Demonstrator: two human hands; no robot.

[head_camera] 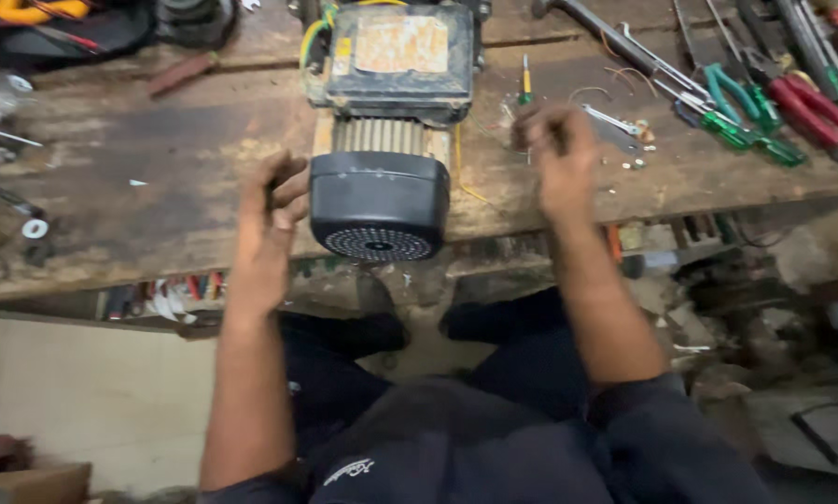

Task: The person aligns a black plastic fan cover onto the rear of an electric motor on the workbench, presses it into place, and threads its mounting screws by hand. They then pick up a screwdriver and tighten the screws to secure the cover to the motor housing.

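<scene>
Clearly the motor (386,121) looks heavy and rigid; grip its ribbed metal body, not the black plastic fan cover (379,205). Your left hand (272,210) is curled just beside that cover, and your right hand (559,154) is closed loosely, both holding nothing visible.

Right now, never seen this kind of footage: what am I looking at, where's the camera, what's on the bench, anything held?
There is one picture, taken by a camera worn on a person's head, looking down over their lap at a worn wooden workbench.

In the middle lies a small electric motor, its black perforated fan cover pointing at the person.

The left hand is curled beside the fan cover; whether it touches is unclear. The right hand is blurred and loosely closed above the bench; I cannot tell if it holds anything.

At far right lie pliers with green handles and red handles. A small green screwdriver lies near the motor, with loose small parts nearby.
</scene>
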